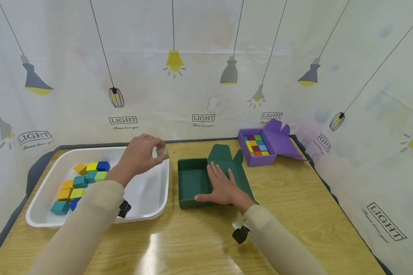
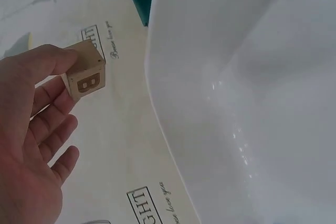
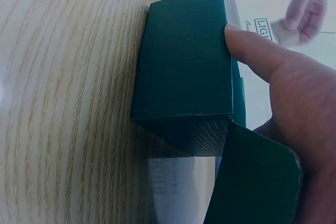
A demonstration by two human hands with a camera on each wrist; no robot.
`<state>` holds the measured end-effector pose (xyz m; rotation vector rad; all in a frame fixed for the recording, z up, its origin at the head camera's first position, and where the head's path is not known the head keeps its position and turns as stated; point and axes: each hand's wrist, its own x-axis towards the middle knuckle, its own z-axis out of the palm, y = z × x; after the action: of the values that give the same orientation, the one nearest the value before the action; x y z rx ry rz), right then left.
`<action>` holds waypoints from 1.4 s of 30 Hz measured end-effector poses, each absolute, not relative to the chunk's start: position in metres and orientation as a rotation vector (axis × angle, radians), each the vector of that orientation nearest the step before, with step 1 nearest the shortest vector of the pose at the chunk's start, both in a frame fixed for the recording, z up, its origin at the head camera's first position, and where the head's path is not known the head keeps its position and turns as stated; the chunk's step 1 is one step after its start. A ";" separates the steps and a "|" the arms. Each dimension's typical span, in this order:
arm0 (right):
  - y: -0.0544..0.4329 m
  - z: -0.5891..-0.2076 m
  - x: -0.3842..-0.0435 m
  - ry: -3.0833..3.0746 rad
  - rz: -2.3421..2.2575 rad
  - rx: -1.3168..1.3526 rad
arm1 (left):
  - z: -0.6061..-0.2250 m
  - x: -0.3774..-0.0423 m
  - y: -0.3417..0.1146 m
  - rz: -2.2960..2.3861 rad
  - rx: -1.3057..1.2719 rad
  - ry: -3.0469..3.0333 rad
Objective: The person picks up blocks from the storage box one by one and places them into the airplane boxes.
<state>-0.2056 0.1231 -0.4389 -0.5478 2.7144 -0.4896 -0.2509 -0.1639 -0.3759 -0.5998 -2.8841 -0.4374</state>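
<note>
**Wooden B block (image 2: 85, 71) pinched in left hand (image 1: 139, 153), right hand (image 1: 221, 189) spread on green box (image 1: 192, 183)**

Block is held up near the white tray's (image 1: 146, 191) 1 o'clock corner, at about 10-11 o'clock from the green box. Exact height over the rim: can't tell. Tilted, B face towards the left wrist camera.

Risks, my guess: block could slip or twist, since only the digit ends hold it; a weak pinch would do it. It could also catch the green box's wall if carried across too low. Cardboard looks light, so a heavy push from the right hand may skid the box or bend its folded-back lid (image 1: 242, 178).

Fingers: left thumb tip sits at the block's 10 o'clock, fingertips at about 7; most of the block juts out past them. Remaining left fingers loosely bent. Right fingers straight and fanned over the lid side, thumb on the near wall's top edge; they are well apart from the block, which lies towards their 10 o'clock.

Further out: coloured blocks (image 1: 80, 181) at the tray's 9 o'clock side; purple box (image 1: 262, 160) at 2 o'clock from the green one, holding rows of coloured cubes (image 1: 256, 145); wood-grain table (image 1: 289, 229) under everything.
</note>
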 end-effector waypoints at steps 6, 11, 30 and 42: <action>0.122 -0.441 -0.207 2.714 -0.489 -0.538 | -0.379 -0.254 -0.134 -0.424 -0.718 -2.835; 0.122 -0.441 -0.207 2.723 -0.463 -0.539 | -0.391 -0.259 -0.116 -0.345 -0.761 -2.883; 0.123 -0.443 -0.208 2.712 -0.452 -0.518 | -0.426 -0.273 -0.094 0.018 -0.820 -3.004; 0.123 -0.445 -0.207 2.731 -0.452 -0.534 | -0.430 -0.274 -0.088 0.139 -0.937 -2.935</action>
<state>-0.2070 0.1231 -0.4448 -0.5335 2.7310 -0.4515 -0.2744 -0.0882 -0.4299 -0.9367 -2.9349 0.1394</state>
